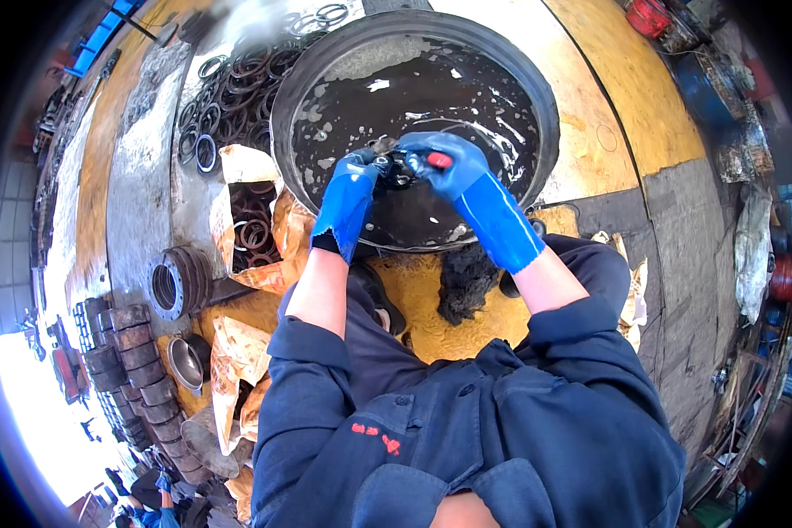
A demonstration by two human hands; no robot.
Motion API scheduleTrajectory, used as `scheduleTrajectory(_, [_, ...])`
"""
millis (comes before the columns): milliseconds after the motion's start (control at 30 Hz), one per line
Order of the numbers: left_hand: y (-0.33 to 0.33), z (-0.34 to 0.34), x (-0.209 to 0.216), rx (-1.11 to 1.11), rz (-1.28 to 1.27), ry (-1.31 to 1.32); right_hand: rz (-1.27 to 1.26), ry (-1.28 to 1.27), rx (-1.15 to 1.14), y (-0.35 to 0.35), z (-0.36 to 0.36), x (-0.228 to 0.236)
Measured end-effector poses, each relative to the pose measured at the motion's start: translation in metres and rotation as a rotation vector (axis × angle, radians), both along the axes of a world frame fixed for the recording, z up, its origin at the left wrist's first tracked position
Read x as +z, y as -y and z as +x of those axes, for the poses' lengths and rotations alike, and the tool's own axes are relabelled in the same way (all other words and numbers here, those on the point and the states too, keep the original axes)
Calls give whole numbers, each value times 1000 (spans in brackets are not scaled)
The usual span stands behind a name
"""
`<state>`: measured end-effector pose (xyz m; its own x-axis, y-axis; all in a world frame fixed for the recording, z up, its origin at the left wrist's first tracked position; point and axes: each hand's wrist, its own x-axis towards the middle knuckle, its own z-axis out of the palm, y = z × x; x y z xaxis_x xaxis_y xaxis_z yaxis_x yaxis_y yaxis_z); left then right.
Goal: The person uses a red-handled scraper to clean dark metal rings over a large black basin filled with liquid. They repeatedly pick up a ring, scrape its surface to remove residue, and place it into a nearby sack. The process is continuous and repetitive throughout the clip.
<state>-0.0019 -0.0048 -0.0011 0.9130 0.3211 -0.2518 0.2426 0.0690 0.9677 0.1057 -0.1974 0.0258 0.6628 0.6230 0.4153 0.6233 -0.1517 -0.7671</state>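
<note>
Workshop floor [686, 123], laid in yellow and grey areas, supports a large round basin [283, 132] directly in front of the seated person. Dark liquid [370, 97] with pale floating patches fills much of the basin. Left hand [356, 176], in a blue glove: fingers closed on a small dark part [398, 172], held above the liquid near the basin's near side. Right hand [449, 163], also gloved: wrapped around a red handle [439, 160], just beside the left; its working end cannot be made out. Holding the part over the basin presumably lets drips fall back inside; long cuffs likely shield the wrists. Left of the basin, a torn sack [290, 242] contains dark rings [248, 220], apparently kept within reach. Farther left, a tilted metal bowl [180, 361] shows a bare inner wall.
</note>
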Motion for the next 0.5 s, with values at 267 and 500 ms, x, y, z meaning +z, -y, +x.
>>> scheduleTrajectory(267, [5, 1, 20, 91, 80, -89, 26, -542, -124, 8, -3, -3])
scheduleTrajectory(500, [12, 7, 20, 134, 78, -107, 36, -355, -154, -8, 13, -17])
